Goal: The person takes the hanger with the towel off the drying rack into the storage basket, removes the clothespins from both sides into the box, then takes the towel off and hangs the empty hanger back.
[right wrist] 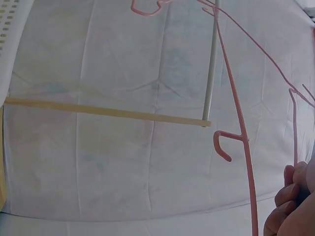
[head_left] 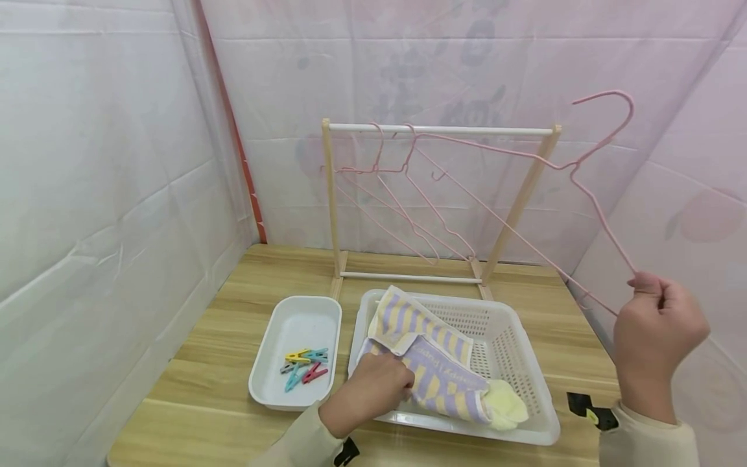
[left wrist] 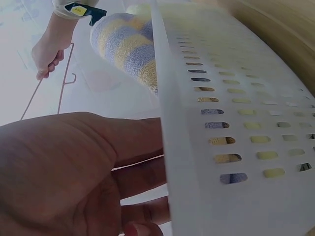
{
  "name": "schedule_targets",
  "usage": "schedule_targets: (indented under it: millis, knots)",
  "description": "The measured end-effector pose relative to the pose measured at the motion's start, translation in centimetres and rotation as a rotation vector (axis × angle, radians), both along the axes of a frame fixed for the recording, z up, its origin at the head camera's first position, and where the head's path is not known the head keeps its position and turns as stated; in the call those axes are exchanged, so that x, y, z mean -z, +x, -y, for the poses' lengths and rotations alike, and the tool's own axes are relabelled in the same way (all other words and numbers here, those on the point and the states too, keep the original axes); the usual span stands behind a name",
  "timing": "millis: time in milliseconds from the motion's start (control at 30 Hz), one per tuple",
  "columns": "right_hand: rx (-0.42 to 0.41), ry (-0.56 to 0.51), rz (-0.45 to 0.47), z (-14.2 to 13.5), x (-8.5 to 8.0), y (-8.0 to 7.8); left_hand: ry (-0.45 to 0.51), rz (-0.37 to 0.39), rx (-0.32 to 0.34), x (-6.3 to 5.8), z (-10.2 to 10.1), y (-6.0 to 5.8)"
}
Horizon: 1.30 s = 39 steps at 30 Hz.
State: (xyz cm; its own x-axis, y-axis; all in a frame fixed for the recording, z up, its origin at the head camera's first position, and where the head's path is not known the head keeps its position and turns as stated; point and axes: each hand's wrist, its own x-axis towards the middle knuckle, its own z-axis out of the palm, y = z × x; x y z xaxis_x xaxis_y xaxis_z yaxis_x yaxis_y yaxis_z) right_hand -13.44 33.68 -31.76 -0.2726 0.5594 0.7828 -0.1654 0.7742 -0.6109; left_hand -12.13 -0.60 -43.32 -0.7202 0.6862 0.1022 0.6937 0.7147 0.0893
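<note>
My right hand pinches a pink clothes hanger at one lower corner, raised above the table, with its hook pointing up. The hanger's long bar with a small side hook shows close up in the right wrist view. My left hand is in the white plastic basket, fingers curled at a purple-and-yellow striped towel with lettering. In the left wrist view, the basket wall hides those fingertips. A soft pale yellow piece lies at the towel's rolled end.
Behind the basket stands a wooden rack with a white rail, on which pink hangers hang. Left of the basket, a white tray holds several coloured clothespins. Pale sheets enclose the wooden table.
</note>
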Motion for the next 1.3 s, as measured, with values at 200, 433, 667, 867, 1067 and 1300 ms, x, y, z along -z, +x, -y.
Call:
schedule_targets:
  millis: [200, 433, 667, 867, 1067, 1300]
  knots:
    - [0.02, 0.013, 0.006, -0.8, 0.3, -0.5, 0.028, 0.033, 0.011, 0.3, 0.2, -0.2]
    - [0.016, -0.022, -0.003, -1.3, 0.5, -0.7, 0.067, 0.011, 0.009, 0.4, 0.4, -0.4]
    - [0.019, -0.031, 0.015, -1.2, 0.4, -1.2, 0.076, -0.089, -0.007, 0.5, 0.8, -0.8]
    - [0.006, 0.021, 0.029, -1.0, 0.4, -1.7, 0.12, -0.114, -0.066, 0.3, 1.7, -1.6]
    - [-0.043, 0.103, 0.029, -1.0, 0.8, -2.3, 0.205, -0.06, -0.177, 0.2, 2.9, -2.7]
    - [-0.053, 0.104, 0.076, -0.6, 1.1, -3.2, 0.261, -0.036, -0.25, -0.3, 4.3, -3.6]
